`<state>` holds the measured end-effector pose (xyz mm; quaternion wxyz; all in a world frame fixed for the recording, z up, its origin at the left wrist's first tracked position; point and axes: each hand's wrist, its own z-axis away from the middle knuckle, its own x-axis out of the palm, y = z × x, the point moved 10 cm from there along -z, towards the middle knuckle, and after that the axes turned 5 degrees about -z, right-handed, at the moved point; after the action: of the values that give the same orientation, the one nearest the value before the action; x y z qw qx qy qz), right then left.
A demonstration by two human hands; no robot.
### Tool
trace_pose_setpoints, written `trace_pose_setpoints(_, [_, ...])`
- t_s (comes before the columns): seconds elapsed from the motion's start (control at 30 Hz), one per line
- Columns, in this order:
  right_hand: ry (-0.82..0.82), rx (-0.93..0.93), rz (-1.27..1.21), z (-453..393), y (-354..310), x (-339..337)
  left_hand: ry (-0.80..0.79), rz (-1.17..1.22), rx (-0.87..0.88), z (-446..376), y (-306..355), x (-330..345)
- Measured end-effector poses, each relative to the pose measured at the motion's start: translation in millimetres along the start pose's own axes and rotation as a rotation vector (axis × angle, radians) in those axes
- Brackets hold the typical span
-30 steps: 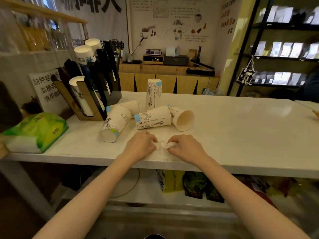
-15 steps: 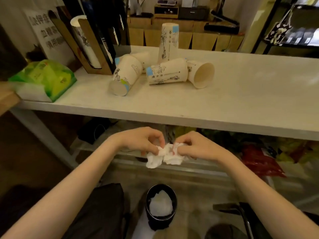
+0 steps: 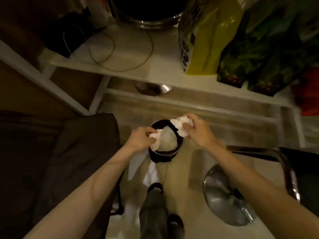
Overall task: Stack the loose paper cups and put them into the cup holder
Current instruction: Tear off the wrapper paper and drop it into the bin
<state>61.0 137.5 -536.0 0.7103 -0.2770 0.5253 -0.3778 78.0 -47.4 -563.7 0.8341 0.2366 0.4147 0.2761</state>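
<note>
The paper cups and the cup holder are out of view; I look straight down under the counter. My left hand point(image 3: 140, 138) is closed on a crumpled white tissue piece point(image 3: 154, 137) right over a small black waste bin point(image 3: 161, 155) on the floor. My right hand point(image 3: 196, 131) is closed on a second, larger tissue wad point(image 3: 180, 124) at the bin's far right rim. White paper lies inside the bin.
A low white shelf point(image 3: 155, 73) holds a metal pot point(image 3: 146, 14), a cable, a yellow bag point(image 3: 205, 40) and dark green bags point(image 3: 255, 54). A dark seat point(image 3: 57, 161) is at left, a chrome stool base point(image 3: 226, 197) at right. My shoes point(image 3: 174, 223) stand below.
The view dropped from the counter with the cups to the floor. Both hands went down from the counter edge to the bin, and the tissue is now split between them.
</note>
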Motion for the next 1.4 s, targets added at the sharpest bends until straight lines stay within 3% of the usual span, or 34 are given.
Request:
trace_pose_setpoints(0.37, [-0.013,0.18,0.054,-77,234,154,-0.063,0.175,-0.142,-156,-162,169])
trace_pose_setpoints(0.47, [-0.107,0.254,-0.067,-97,269,195,-0.085,0.228,-0.172,-187,-187,198])
trace_pose_setpoints(0.67, [-0.27,0.327,-0.027,-106,294,227,-0.218,0.221,-0.217,-194,-212,222])
trace_pose_setpoints(0.83, [-0.209,0.301,-0.045,-93,264,190,-0.186,0.237,-0.227,-168,-195,193])
trace_pose_setpoints(1.0, [-0.172,0.215,-0.065,-66,191,137,-0.216,0.295,-0.211,-125,-133,156])
trace_pose_setpoints(1.4, [-0.129,-0.115,-0.07,35,-65,-29,0.027,0.064,0.18,27,90,-22])
